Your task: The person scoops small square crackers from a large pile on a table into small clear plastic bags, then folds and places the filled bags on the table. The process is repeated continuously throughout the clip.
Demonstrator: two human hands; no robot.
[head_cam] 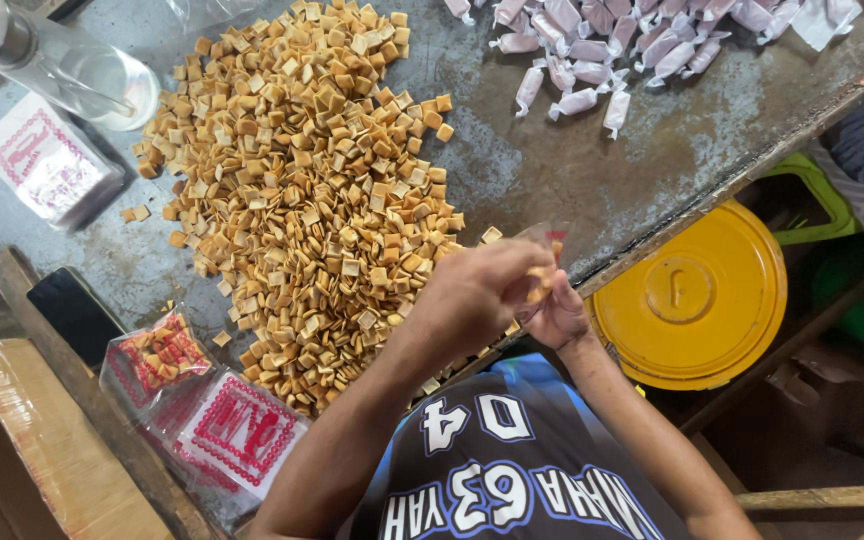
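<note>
Soft daylight falls evenly over the metal table (592, 160), which shows a dull sheen but no harsh glare. Shadows deepen under its edge at right. The hands (512, 295) look slightly blurred; corners bend a little.

My worn grey metal table (592, 170) in daylight, yellow lid (692, 300) below it, wooden planks (52, 340) stood alongside.

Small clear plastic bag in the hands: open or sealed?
Open. The small clear plastic bag has its mouth held apart between the left hand and right hand, with square tan crackers at the fingers.
</note>
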